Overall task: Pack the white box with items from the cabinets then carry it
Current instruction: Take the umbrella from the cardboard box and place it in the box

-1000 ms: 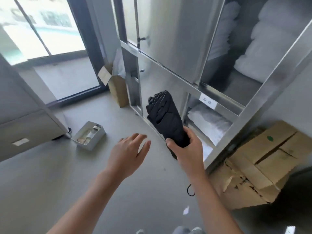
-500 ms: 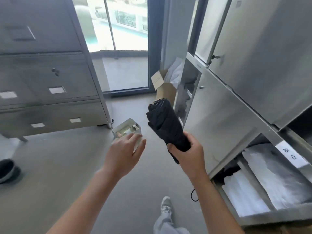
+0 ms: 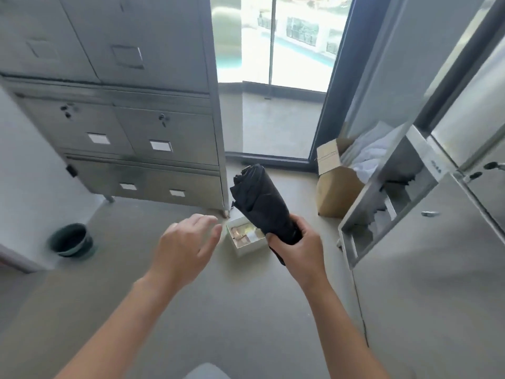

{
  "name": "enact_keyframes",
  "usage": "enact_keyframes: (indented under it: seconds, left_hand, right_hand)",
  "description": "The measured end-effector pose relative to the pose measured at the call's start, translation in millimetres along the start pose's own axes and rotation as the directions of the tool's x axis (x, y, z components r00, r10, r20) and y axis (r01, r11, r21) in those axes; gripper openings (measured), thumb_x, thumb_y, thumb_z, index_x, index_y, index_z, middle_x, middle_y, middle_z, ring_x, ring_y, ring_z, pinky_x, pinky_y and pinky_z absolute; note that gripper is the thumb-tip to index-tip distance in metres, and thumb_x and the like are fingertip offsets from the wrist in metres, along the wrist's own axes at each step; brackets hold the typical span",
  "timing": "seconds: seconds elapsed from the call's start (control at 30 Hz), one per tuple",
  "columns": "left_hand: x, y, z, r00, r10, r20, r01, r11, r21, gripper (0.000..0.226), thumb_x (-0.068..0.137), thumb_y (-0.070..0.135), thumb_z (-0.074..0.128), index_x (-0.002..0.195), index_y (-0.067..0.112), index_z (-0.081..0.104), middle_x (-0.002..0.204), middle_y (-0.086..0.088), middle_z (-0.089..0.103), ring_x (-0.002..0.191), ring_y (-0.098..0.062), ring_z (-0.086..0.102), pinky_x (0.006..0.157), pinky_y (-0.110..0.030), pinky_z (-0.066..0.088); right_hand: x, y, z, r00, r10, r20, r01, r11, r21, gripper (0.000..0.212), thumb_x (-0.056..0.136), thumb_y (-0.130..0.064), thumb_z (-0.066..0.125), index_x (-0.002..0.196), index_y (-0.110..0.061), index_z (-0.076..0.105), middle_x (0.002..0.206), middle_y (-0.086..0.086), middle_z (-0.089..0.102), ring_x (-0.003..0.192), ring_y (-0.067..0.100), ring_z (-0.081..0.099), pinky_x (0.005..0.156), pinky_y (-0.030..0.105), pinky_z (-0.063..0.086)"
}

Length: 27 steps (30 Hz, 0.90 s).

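Observation:
A folded black umbrella [image 3: 261,202] points up and away, gripped at its lower end by my right hand [image 3: 296,251]. Just beyond and below that hand, the small white box [image 3: 247,246] sits on the floor with a few small items inside; the umbrella hides its right part. My left hand [image 3: 184,248] hovers empty with fingers spread, to the left of the box and apart from it. The metal cabinet [image 3: 388,198] on the right has an open compartment holding folded white and dark cloth.
A grey metal drawer cabinet [image 3: 136,127] stands at the left, its leg close behind the white box. A cardboard box [image 3: 336,181] with white cloth sits by the glass door [image 3: 273,77]. A dark green bucket [image 3: 71,240] stands on the floor at far left.
My view has swung left, away from the right cabinet toward the glass door and drawer cabinet. The white box now lies close between my hands. The umbrella stays in my right hand.

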State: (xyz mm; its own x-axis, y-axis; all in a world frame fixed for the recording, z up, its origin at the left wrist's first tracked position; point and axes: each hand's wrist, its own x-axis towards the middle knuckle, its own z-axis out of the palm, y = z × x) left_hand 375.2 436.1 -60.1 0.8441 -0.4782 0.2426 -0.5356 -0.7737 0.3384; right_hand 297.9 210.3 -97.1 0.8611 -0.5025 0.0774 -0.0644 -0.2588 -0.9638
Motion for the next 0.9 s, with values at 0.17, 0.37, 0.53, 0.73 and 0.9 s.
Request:
enact_keyframes:
  seconds: [0.17,0.37,0.53,0.73,0.9]
  left_hand:
    - [53,-47,21,0.991,-0.118,0.061,0.118,0.993,0.007,0.056,0.095,0.054,0.021,0.111,0.022,0.064,0.111,0.006,0.067,0.101,-0.022,0.063,0.082,-0.037,0.045]
    - [161,-83,59,0.988,-0.095,0.119,0.104,0.992,-0.078,0.045,0.099,0.049,0.029,0.112,0.022,0.063,0.110,0.005,0.066,0.099,-0.023,0.062,0.085,-0.038,0.044]
    - [256,-83,87,0.981,-0.029,0.192,0.060,0.985,-0.162,0.040,0.102,0.045,0.033,0.113,0.023,0.064,0.115,0.010,0.065,0.106,-0.015,0.060,0.094,-0.038,0.042]
    - [343,-83,131,0.969,-0.022,0.245,0.053,0.991,-0.123,0.039,0.101,0.045,0.035,0.116,0.022,0.063,0.116,0.008,0.066,0.104,-0.017,0.061,0.093,-0.037,0.042]
    - [405,-88,175,0.960,-0.168,0.225,0.191,0.978,-0.082,0.035,0.102,0.042,0.036,0.114,0.024,0.064,0.115,0.009,0.066,0.103,-0.018,0.061,0.091,-0.036,0.042]
  right_hand:
    - [77,13,40,0.994,-0.005,0.109,0.011,0.999,-0.051,0.026,0.070,-0.033,0.081,0.092,-0.026,0.068,0.075,-0.001,0.067,0.070,0.024,0.063,0.061,0.046,0.056]
    - [173,26,69,0.993,0.030,0.110,-0.013,0.989,-0.150,0.033,0.068,-0.035,0.080,0.099,-0.036,0.068,0.079,-0.011,0.071,0.068,0.010,0.065,0.061,0.031,0.055]
    - [243,31,63,1.000,0.018,0.020,-0.013,0.967,-0.256,0.038,0.067,-0.043,0.078,0.102,-0.047,0.063,0.087,-0.024,0.071,0.081,0.001,0.067,0.062,0.013,0.050]
    - [329,69,52,0.995,0.093,-0.027,-0.097,0.958,-0.272,0.032,0.067,-0.042,0.077,0.097,-0.042,0.064,0.082,-0.019,0.071,0.075,0.005,0.066,0.062,0.025,0.053]
    - [432,109,50,0.984,0.148,0.097,-0.121,0.962,-0.244,0.031,0.068,-0.039,0.078,0.097,-0.036,0.066,0.073,-0.013,0.071,0.063,0.008,0.065,0.059,0.029,0.052]
